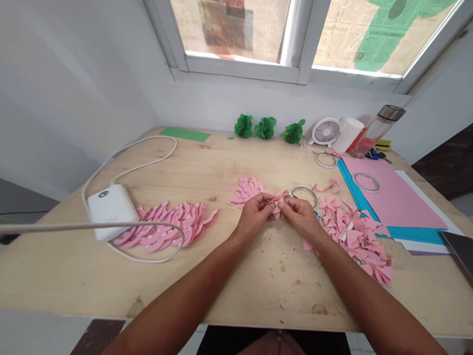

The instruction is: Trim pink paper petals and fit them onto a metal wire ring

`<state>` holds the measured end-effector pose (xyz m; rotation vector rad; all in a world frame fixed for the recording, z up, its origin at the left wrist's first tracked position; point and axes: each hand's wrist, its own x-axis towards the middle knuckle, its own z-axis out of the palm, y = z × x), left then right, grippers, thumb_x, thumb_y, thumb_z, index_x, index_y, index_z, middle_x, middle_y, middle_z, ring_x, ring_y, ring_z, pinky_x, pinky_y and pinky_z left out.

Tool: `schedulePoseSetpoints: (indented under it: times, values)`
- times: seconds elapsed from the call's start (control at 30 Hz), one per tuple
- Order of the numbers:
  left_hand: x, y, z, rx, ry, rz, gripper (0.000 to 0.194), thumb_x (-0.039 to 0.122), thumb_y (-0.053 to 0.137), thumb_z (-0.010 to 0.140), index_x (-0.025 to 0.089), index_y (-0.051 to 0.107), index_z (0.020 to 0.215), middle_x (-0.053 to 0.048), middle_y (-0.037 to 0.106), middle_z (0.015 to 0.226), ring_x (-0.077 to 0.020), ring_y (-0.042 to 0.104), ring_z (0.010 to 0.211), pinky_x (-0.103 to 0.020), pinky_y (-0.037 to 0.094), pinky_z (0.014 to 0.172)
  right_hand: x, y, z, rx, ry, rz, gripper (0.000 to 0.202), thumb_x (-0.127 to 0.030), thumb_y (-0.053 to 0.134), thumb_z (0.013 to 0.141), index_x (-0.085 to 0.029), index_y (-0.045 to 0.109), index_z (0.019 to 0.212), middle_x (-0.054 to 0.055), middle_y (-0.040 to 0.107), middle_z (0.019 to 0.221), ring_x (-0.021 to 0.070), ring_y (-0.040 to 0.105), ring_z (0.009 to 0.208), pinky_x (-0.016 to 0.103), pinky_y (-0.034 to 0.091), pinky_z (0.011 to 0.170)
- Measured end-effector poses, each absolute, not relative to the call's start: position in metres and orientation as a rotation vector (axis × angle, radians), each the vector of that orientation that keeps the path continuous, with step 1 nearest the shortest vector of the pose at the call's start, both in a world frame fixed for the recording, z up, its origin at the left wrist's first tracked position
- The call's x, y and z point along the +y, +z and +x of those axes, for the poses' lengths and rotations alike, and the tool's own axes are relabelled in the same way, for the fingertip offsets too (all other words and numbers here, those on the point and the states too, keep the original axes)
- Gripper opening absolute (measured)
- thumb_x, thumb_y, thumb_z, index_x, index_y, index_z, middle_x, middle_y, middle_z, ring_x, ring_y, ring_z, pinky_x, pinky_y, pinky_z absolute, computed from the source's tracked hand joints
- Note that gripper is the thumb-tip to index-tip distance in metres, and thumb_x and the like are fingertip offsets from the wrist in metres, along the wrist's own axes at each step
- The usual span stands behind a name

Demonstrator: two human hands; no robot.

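Both hands meet over the middle of the wooden table. A small pink paper piece is pinched between my left hand and my right hand, fingertips almost touching. Just behind my left hand lies a cluster of cut pink paper shapes. A roll of tape rests behind my right hand, with a blue-handled item partly hidden beside it. Pink paper scraps are heaped right of my right hand. Farther left is a pile of curved pink strips.
A white power bank with a looping cable sits left. Green paper ornaments, a small fan and a glass bottle stand along the back. Pink and blue sheets and a dark device lie right.
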<state>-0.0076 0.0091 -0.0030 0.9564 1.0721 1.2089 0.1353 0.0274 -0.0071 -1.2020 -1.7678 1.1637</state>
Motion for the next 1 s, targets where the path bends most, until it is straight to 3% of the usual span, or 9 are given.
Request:
schedulePoseSetpoints:
  times: [0.3, 0.83, 1.0]
  values:
    - [0.0093, -0.0011, -0.0088, 1.097, 1.188, 0.958, 0.023, 0.027, 0.064, 0.068, 0.014, 0.06, 0.086, 0.0, 0.06, 0.064, -0.0077, 0.053, 0.05, -0.022, 0.044, 0.053, 0.0273, -0.0057, 0.1357, -1.771, 1.171, -1.187, 0.036, -0.044, 0.049, 0.082, -0.017, 0.051, 0.058, -0.005, 0.039, 0.049, 0.0067, 0.03, 0.044, 0.021, 0.021, 0.042]
    - [0.0086, 0.0048, -0.0104, 1.16, 1.256, 0.897, 0.031, 0.032, 0.066, 0.065, 0.016, 0.058, 0.09, -0.001, 0.064, 0.063, -0.0125, 0.059, 0.059, -0.022, 0.044, 0.055, 0.0213, 0.0024, 0.1344, -2.047, 0.78, -1.282, 0.032, -0.036, 0.046, 0.082, -0.018, 0.044, 0.056, -0.003, 0.044, 0.052, 0.0096, 0.038, 0.051, 0.022, 0.027, 0.049]
    - [0.0102, 0.005, -0.0108, 1.081, 1.255, 0.816, 0.029, 0.031, 0.068, 0.062, 0.015, 0.058, 0.084, -0.001, 0.064, 0.063, -0.0125, 0.059, 0.058, -0.023, 0.045, 0.058, 0.0213, 0.0024, 0.1351, -2.134, 0.757, -1.231, 0.03, -0.032, 0.045, 0.081, -0.019, 0.041, 0.055, -0.004, 0.037, 0.049, 0.0085, 0.032, 0.047, 0.022, 0.024, 0.047]
